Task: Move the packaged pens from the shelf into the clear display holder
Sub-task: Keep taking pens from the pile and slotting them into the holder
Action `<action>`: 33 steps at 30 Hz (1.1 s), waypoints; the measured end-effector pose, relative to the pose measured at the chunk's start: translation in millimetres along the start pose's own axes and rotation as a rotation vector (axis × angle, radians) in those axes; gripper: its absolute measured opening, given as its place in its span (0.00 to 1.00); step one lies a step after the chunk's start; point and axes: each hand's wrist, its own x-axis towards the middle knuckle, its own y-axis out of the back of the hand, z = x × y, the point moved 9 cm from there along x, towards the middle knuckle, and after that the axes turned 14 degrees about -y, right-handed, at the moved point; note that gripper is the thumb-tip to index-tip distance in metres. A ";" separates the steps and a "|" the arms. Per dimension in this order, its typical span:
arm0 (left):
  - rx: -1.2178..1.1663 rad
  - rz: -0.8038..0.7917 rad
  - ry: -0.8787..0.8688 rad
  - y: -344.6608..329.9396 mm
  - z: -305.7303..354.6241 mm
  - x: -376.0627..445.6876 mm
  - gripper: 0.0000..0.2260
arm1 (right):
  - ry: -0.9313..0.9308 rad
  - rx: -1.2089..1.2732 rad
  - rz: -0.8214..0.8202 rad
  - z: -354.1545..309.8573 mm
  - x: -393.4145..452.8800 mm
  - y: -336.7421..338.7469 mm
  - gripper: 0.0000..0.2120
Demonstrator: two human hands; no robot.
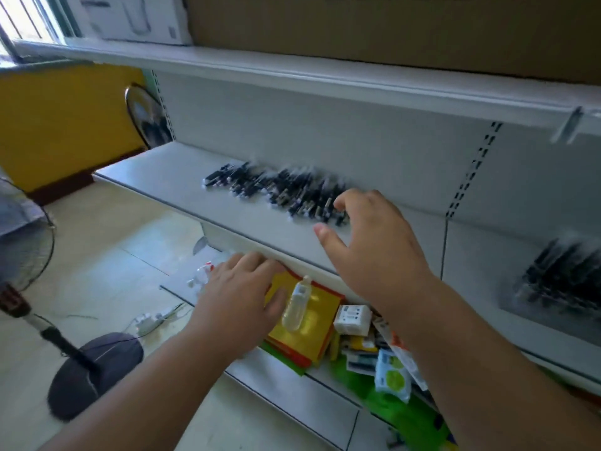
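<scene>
Grey metal shelving unit with slotted uprights, cardboard box on top shelf. Pale tiled floor. Yellow wall at left, dark skirting below. Barred window top-left, daylight coming in. Standing fan at left on dark round base; second fan behind shelf end.

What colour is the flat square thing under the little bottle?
Yellow, with a red-orange edge. The head view shows the flat packet lying under the clear bottle.
</scene>
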 end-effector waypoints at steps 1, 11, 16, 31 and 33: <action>-0.007 -0.008 -0.012 -1.9 -7.9 5.5 0.20 | -0.016 -0.015 0.004 -3.0 5.3 -3.9 0.17; -0.082 0.018 0.014 -25.0 -73.2 68.4 0.17 | -0.015 -0.068 -0.042 -20.7 85.7 -52.3 0.20; -0.086 0.019 0.032 -32.4 -113.5 89.7 0.17 | 0.009 -0.084 -0.060 -43.0 116.8 -81.1 0.19; -0.152 -0.210 -0.116 -89.8 -191.3 235.9 0.23 | -0.361 -0.093 0.161 -42.4 152.3 -114.4 0.16; -0.103 -0.260 -0.135 -94.0 -191.2 244.1 0.24 | -0.401 -0.094 0.180 -41.5 148.3 -113.9 0.17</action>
